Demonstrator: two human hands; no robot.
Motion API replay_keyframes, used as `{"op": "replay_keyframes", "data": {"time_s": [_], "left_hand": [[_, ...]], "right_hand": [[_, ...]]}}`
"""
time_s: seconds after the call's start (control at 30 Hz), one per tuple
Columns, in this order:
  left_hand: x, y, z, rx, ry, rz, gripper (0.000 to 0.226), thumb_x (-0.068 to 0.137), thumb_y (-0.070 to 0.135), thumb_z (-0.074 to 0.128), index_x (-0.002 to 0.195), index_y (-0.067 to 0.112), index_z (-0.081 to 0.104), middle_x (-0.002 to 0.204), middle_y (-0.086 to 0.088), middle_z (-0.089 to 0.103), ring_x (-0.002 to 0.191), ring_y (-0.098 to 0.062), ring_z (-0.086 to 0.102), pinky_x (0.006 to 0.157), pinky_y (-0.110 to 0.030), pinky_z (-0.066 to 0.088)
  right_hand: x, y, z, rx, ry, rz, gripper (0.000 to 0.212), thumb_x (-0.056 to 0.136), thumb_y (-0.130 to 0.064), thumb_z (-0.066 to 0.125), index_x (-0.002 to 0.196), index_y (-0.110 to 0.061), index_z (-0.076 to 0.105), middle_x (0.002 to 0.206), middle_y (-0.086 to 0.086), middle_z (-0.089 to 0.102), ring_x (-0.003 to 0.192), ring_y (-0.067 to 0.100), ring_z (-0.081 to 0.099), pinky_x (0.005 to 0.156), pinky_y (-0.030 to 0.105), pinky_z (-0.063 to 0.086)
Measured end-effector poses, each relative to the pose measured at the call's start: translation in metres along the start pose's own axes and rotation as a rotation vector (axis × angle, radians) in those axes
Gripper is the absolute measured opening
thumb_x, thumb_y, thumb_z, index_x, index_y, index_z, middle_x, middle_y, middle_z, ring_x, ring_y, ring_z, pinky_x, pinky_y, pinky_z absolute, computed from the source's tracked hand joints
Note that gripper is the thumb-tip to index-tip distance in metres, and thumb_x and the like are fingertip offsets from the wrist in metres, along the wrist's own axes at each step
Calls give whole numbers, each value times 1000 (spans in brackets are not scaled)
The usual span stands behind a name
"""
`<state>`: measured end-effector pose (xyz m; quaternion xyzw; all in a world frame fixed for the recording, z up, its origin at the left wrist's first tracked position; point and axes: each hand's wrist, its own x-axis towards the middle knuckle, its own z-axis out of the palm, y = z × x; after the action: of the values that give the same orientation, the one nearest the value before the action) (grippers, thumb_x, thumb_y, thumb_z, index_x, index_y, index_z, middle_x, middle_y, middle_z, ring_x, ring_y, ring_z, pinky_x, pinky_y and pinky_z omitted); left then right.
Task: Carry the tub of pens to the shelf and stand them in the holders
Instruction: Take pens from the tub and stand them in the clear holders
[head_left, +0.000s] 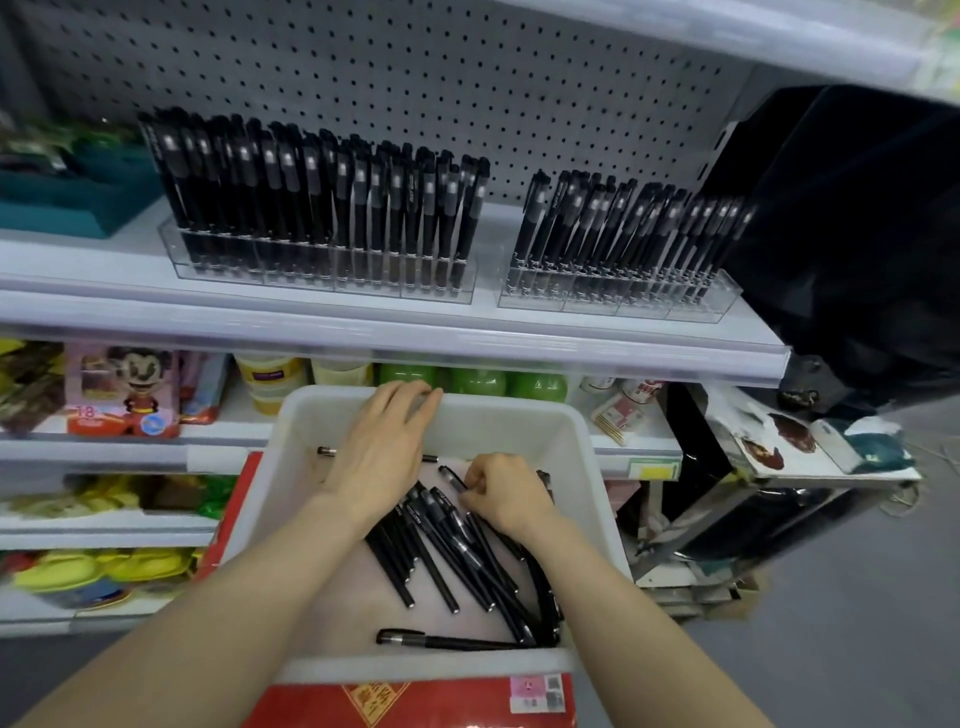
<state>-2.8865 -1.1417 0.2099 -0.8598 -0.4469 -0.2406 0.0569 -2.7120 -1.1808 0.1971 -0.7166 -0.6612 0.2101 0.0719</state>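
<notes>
Red carton (415, 701) sat nearest the lens, glossy printed card with a sticker at one corner. The tub (589, 467) rested on top of it, parked below the pen shelf (363, 332), so the carry looked done.

Tub: white translucent plastic, rectangular, rounded corners, thick rolled rim. A loose fan of pens (447, 551) lay on its floor, with one alone by the near wall and one by the far wall. They were slim matte black barrels with a darker ribbed grip zone, clip caps and small silver tips.

The left hand (382, 447) lay flat, its grip spread, fingers straight and reaching onto the tub's far rim. It held nothing, and the far pen ran under the palm. The right hand (506, 493) was curled, its grip pinching the cap end of one pen at the top of the fan.

Step in hand, as a judgement: picking pens from the tub, the standing phase well along.

Holders on the shelf were clear hard acrylic trays with divided cells. The left holder (322, 270) was packed upright. In the right holder (618, 296) the pens leaned and the front cells looked thinner.

Next move likely calls for lifting the pinched pen clear of the pile, turning it upright and dropping it tip down into a free cell, probably on the right. The cells are narrow, so aim matters, and leaning neighbours could get knocked.

Behind was grey perforated pegboard (415, 78).
</notes>
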Motion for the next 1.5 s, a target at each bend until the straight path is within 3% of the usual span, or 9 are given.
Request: {"op": "replay_keyframes", "data": {"time_s": [0.13, 0.33, 0.47, 0.63, 0.83, 0.97, 1.1, 1.27, 1.5], "left_hand": [[3, 0, -3, -5, -9, -7, 57, 73, -2, 70, 129, 4, 60, 121, -12, 58, 114, -31, 48, 95, -42, 48], [20, 1, -12, 30, -59, -15, 52, 65, -2, 78, 115, 9, 69, 106, -7, 64, 96, -27, 56, 74, -39, 56], [44, 13, -27, -16, -45, 57, 41, 67, -2, 77, 106, 10, 72, 100, -6, 66, 85, -27, 62, 55, -37, 56], [99, 51, -46, -76, 70, 149, 40, 79, -2, 69, 117, 10, 67, 110, -5, 64, 98, -26, 59, 66, -41, 57], [157, 81, -41, -26, 136, 208, 53, 81, -1, 66, 133, 6, 55, 131, -11, 54, 119, -29, 48, 85, -41, 53], [172, 85, -30, 12, 164, 170, 52, 81, 2, 69, 132, 5, 56, 128, -11, 57, 116, -31, 52, 92, -42, 50], [173, 87, -21, 22, 185, 135, 52, 81, 3, 70, 131, 6, 58, 125, -10, 60, 115, -30, 52, 95, -43, 48], [174, 90, -20, 6, 189, 102, 54, 80, 2, 70, 132, 9, 58, 123, -7, 61, 114, -28, 52, 97, -41, 47], [174, 88, -15, -4, 193, 107, 56, 77, -2, 70, 131, 7, 58, 121, -7, 61, 111, -27, 51, 97, -42, 47]], "right_hand": [[0, 7, -9, 67, 2, 41, 7, 81, -22, 66, 87, -24, 64, 96, 3, 71, 93, 24, 64, 79, 32, 53], [-13, 11, -60, 541, 37, -17, 21, 87, -9, 71, 103, -16, 59, 85, 10, 69, 49, 0, 54, 54, 18, 48], [-22, 16, -117, 704, 165, -122, 14, 88, -7, 70, 101, -12, 64, 79, 4, 65, 62, 8, 61, 65, 22, 57], [-18, 41, -184, 800, 446, -133, 11, 92, -17, 68, 91, -6, 66, 80, 10, 67, 71, 17, 64, 68, 27, 56], [-5, 84, -242, 728, 840, -95, 24, 94, -23, 64, 84, -2, 59, 76, 19, 68, 67, 12, 69, 73, 32, 55], [10, 99, -271, 704, 978, -64, 16, 93, -26, 63, 81, -16, 60, 66, 4, 67, 71, 7, 72, 78, 36, 55], [30, 97, -284, 680, 985, -88, 10, 94, -23, 63, 93, -14, 61, 78, 3, 71, 75, 10, 72, 71, 26, 55], [54, 97, -280, 538, 903, -78, 8, 94, -27, 63, 98, -19, 63, 85, -1, 71, 80, 17, 71, 85, 43, 56], [68, 108, -253, 412, 749, 16, 19, 94, -32, 60, 103, -16, 67, 89, -1, 73, 85, 23, 69, 85, 46, 55]]}}
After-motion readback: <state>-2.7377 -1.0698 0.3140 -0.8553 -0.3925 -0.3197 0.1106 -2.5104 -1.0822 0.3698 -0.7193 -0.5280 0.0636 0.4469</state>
